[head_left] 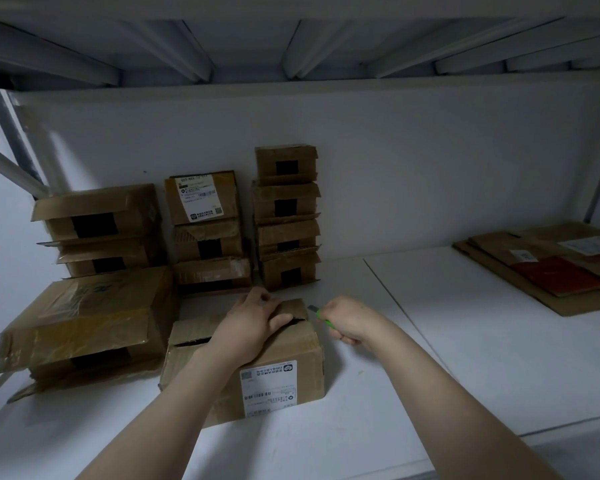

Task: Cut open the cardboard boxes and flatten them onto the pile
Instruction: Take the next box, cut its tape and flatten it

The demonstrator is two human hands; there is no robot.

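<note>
Cardboard box [291, 344] sits on the white shelf [430, 358] directly under the left hand [253, 320], with a white shipping label [269, 388] on the side facing the person. The left hand lies palm down on the box top, its fingers bent over the far edge of a raised flap and the thumb stretched along the flap's near side, so it grips the box. Just right of it, the right hand [350, 320] is clenched around a green utility knife [324, 322]; the short blade points toward the box's upper far corner, though I cannot tell whether it touches the cardboard. Beyond the left hand stand three stacks of boxes [288, 216] against the back wall, the rightmost being tallest. Left of that hand lies a larger, crumpled box [90, 317]. Well to the right of the right hand lies the pile of flattened cardboard [548, 268].
</note>
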